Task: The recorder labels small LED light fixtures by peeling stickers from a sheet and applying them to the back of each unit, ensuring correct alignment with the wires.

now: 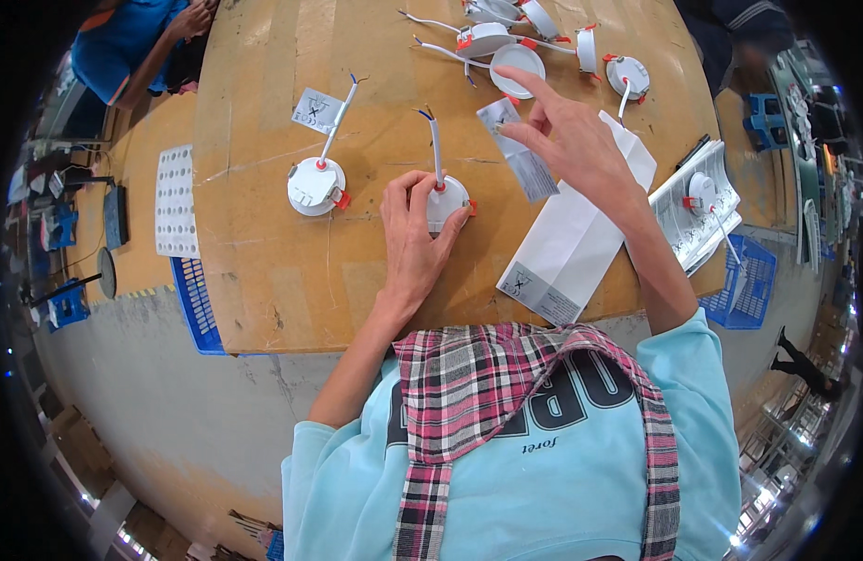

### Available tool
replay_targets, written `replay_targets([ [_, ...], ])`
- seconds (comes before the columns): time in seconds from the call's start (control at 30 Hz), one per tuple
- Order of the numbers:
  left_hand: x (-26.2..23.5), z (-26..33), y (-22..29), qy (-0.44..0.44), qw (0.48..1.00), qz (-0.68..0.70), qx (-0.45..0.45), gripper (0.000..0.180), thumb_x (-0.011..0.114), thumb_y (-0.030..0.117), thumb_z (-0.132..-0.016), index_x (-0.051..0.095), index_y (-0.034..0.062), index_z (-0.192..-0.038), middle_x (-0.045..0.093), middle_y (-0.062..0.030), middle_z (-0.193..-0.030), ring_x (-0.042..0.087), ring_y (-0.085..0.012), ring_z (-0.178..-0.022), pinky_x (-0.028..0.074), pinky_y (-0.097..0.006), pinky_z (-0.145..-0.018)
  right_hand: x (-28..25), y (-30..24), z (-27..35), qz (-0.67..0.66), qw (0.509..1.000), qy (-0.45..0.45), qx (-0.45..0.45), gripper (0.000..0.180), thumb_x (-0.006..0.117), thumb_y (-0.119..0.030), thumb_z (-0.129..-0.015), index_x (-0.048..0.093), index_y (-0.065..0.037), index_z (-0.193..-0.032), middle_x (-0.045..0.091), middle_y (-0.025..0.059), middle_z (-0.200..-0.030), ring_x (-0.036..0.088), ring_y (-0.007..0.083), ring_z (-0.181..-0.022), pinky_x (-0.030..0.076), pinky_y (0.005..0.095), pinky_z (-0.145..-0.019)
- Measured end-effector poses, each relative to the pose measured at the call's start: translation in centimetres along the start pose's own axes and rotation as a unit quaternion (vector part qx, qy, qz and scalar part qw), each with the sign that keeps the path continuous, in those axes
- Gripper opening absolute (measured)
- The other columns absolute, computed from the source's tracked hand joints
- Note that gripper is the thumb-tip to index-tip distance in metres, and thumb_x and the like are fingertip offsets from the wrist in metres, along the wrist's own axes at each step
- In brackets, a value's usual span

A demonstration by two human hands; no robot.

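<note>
My left hand (413, 238) is closed around the rim of a round white downlight (437, 218) on the wooden table, thumb at its right side and fingers at its left. The lamp's white cable (437, 150) points away from me, with bare wire ends. Over the table to the right, my right hand (576, 140) has a printed silver label (525, 164) at its thumb tip, index finger stretched out. Whether the label is pinched or stuck there is partly hidden. Beneath that hand lies a white backing sheet (581, 229) with a silver label (541, 294) on its near end.
Another downlight (310, 194), its cable wearing a silver label (315, 110), sits to the left. Several more downlights (518, 70) lie at the far side. At right, a downlight (701, 190) rests on label sheets (670, 220) beside a black pen (693, 151). A person (123, 56) sits far left.
</note>
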State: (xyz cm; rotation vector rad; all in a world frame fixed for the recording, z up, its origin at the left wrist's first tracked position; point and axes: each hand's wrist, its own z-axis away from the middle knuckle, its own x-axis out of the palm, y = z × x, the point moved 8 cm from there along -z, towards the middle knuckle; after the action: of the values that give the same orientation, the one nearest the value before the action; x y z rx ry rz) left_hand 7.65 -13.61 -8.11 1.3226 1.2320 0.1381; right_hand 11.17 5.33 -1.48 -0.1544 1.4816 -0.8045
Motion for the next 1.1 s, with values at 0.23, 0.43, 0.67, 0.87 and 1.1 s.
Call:
replay_targets([
  [0.23, 0.0, 0.3, -0.2, 0.01, 0.999, 0.037, -0.007, 0.047, 0.077, 0.013, -0.076, 0.054, 0.0027, -0.115, 0.045, -0.0154, -0.115, 0.048, -0.0317, -0.103, 0.042, -0.042, -0.086, -0.1, -4.6, 1.0, 0.024, 0.982, 0.085, -0.166, 0.054, 0.069, -0.039, -0.081, 0.054, -0.02, -0.129, 0.059, 0.0114, -0.1, 0.055, 0.0279, -0.097, 0.041, 0.0398, -0.088],
  [0.43, -0.2, 0.5, 0.1, 0.015, 0.998, 0.051, 0.022, 0.04, 0.072, 0.005, -0.079, 0.056, 0.0048, -0.115, 0.047, -0.0141, -0.113, 0.051, -0.0288, -0.105, 0.045, -0.038, -0.084, 0.7, -7.6, 1.5, -0.003, 0.961, 0.149, -0.232, 0.032, 0.072, -0.035, -0.077, 0.071, -0.014, -0.101, 0.057, 0.0099, -0.111, 0.05, 0.0275, -0.106, 0.037, 0.0415, -0.094],
  [0.67, -0.8, 0.6, 0.3, 0.003, 0.993, 0.12, 0.017, 0.049, 0.071, 0.003, -0.08, 0.051, 0.0039, -0.124, 0.055, -0.0138, -0.111, 0.058, -0.0247, -0.099, 0.047, -0.035, -0.086, 0.6, -5.3, 0.1, -0.111, 0.956, 0.193, -0.189, 0.017, 0.078, -0.022, -0.071, 0.073, -0.008, -0.081, 0.056, 0.0066, -0.11, 0.05, 0.0264, -0.104, 0.039, 0.0374, -0.091],
  [0.87, -2.1, 1.4, 3.1, -0.01, 0.98, 0.194, 0.032, 0.065, 0.071, 0.006, -0.082, 0.036, 0.0031, -0.137, 0.057, -0.0137, -0.119, 0.058, -0.022, -0.106, 0.047, -0.034, -0.09, 2.1, -3.1, -1.1, -0.19, 0.956, 0.18, -0.135, 0.02, 0.079, -0.024, -0.072, 0.073, -0.007, -0.081, 0.054, 0.0069, -0.108, 0.05, 0.0241, -0.102, 0.041, 0.0357, -0.09],
  [1.1, -1.6, 1.3, 1.5, -0.024, 0.969, 0.242, -0.049, 0.063, 0.068, 0.005, -0.084, 0.035, 0.0016, -0.137, 0.059, -0.0127, -0.114, 0.059, -0.0206, -0.103, 0.048, -0.033, -0.089, 1.2, -2.9, -1.0, -0.177, 0.955, 0.184, -0.15, 0.027, 0.077, -0.026, -0.076, 0.071, -0.011, -0.097, 0.052, 0.007, -0.109, 0.05, 0.0225, -0.103, 0.04, 0.0361, -0.092],
])
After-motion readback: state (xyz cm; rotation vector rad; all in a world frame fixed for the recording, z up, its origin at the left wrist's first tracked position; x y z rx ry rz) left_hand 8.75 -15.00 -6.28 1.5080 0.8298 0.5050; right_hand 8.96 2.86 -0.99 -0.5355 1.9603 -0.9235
